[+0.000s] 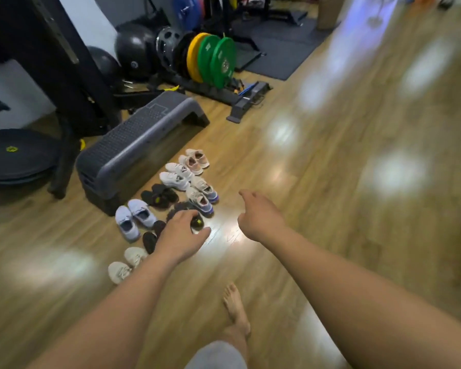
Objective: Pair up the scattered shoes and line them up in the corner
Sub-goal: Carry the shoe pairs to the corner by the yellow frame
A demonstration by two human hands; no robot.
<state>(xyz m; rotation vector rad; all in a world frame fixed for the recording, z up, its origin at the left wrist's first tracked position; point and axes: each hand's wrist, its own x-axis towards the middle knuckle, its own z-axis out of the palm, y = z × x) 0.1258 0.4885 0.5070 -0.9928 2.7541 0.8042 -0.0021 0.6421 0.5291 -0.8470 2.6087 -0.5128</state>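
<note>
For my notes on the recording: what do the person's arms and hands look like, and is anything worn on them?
Both arms are bare up to the frame edge: no sleeves, gloves, watch or rings visible on the left hand or right hand. The picture is slightly blurred, so small details cannot be told.

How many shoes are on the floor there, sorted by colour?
Pink sneakers: 2
White sneakers: 2
White sneakers with blue soles: 2
Light blue sneakers: 2
Cream sneakers: 2
Black sandals in plain sight: 2
Other dark footwear, partly hidden under the left hand: at least 3
Total: at least 15
</note>
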